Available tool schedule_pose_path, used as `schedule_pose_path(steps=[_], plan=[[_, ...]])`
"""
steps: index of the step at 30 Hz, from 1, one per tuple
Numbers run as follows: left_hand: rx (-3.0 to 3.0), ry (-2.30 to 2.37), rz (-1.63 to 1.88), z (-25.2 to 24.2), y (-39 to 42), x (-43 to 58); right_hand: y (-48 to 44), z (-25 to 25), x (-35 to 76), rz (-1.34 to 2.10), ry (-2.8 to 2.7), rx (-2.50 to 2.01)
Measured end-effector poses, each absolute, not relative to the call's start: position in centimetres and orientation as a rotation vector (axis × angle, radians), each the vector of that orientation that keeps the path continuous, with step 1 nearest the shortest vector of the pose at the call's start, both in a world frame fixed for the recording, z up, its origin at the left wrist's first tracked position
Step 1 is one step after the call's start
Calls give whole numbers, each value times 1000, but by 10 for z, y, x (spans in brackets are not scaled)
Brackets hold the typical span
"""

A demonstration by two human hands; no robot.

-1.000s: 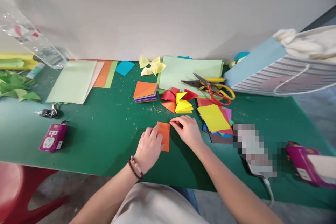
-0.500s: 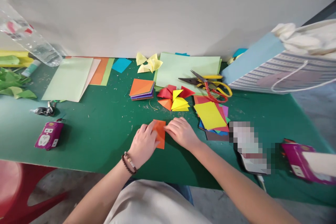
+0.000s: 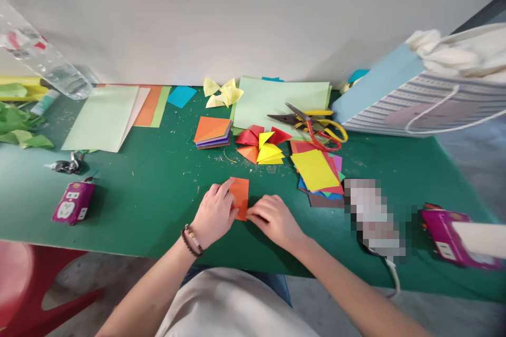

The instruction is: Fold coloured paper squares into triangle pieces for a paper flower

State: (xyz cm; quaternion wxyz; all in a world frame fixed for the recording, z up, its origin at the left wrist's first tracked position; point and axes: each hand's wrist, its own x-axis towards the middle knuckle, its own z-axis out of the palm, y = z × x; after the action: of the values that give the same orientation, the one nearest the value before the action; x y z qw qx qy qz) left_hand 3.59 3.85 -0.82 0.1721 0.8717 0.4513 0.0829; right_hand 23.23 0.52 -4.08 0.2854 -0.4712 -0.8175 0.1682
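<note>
An orange paper (image 3: 242,195), a narrow upright rectangle that looks folded, lies on the green table in front of me. My left hand (image 3: 215,211) presses on its left side with thumb and bent fingers, hiding that edge. At the paper's lower right corner, the fingertips of my right hand (image 3: 274,221) are closed together against the edge. Beyond the paper sit folded red, orange and yellow paper petals (image 3: 266,146). A stack of square papers (image 3: 212,131), orange on top, lies behind my left hand. To the right is a fanned pile of coloured papers (image 3: 316,171), yellow uppermost.
Scissors and pliers (image 3: 316,124) lie over pale green sheets (image 3: 276,95) at the back. A striped paper bag (image 3: 430,95) stands at right, a blurred-out phone (image 3: 373,216) nearer. Purple power sockets (image 3: 73,202) and keys (image 3: 69,165) are left. A plastic bottle (image 3: 59,66) leans by the wall.
My right hand has slid toward me along the paper's right edge, from near its upper part to the lower corner. My left hand stays on the paper.
</note>
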Motion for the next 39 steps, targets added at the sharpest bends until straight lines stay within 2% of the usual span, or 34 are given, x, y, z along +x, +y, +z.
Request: schedule_pose_path(steps=[3, 11, 20, 34, 39], plan=[[2461, 1283, 251, -8, 39, 36, 12, -41, 234, 502, -2021, -1418], [2437, 1298, 239, -8, 40, 37, 35, -46, 233, 396, -1992, -1604], [2416, 1280, 301, -9, 40, 35, 62, -47, 234, 273, -1895, -1645], [2023, 1366, 780, -18, 18, 48, 30, -35, 224, 631, -1650, -1608], [1808, 1158, 894, -1, 25, 45, 16, -14, 231, 767, -1622, -1469]])
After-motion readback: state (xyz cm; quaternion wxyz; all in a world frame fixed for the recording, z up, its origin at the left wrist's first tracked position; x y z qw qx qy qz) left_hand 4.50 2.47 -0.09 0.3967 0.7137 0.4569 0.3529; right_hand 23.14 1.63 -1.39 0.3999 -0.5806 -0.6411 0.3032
